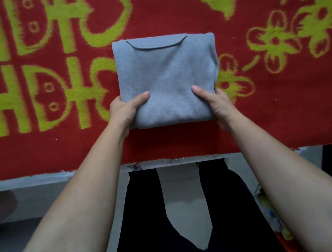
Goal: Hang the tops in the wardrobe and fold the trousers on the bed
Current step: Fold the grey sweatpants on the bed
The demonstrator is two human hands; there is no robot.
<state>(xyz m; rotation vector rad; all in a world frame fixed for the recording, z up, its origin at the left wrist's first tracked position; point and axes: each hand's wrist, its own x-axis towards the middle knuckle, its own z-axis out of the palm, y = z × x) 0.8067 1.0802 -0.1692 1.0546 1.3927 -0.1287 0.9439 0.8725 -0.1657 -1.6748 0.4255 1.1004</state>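
Observation:
Grey trousers (167,73), folded into a thick square with a curved pocket flap on top at the far edge, lie on the bed's red blanket (39,154). My left hand (124,112) grips the bundle's near left corner, thumb on top and fingers underneath. The near right corner is held the same way by my right hand (215,105). Both forearms reach in from the bottom of the view. No tops or wardrobe are in sight.
The red blanket carries yellow-green characters and flower patterns and covers the whole bed. Its near edge (165,161) runs across the view above my dark-trousered legs (147,222) and a pale floor. A dark bed leg (330,164) stands at the right.

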